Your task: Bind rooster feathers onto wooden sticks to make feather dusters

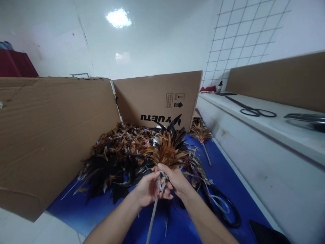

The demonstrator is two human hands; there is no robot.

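Note:
A feather duster with brown and black feathers points away from me, its thin stick slanting down toward the bottom edge. My left hand curls around the left side of its base, where pale feather quills are bunched on the stick. From the other side, my right hand grips the same base, thumb on top near the feathers. Just beyond my hands lies a big heap of loose brown and black feathers. The fingers partly cover the bunched quills.
Cardboard panels stand behind and to the left of the blue tabletop. Another feather duster lies at the far right. Large black scissors handles rest nearer. Scissors lie on the white ledge.

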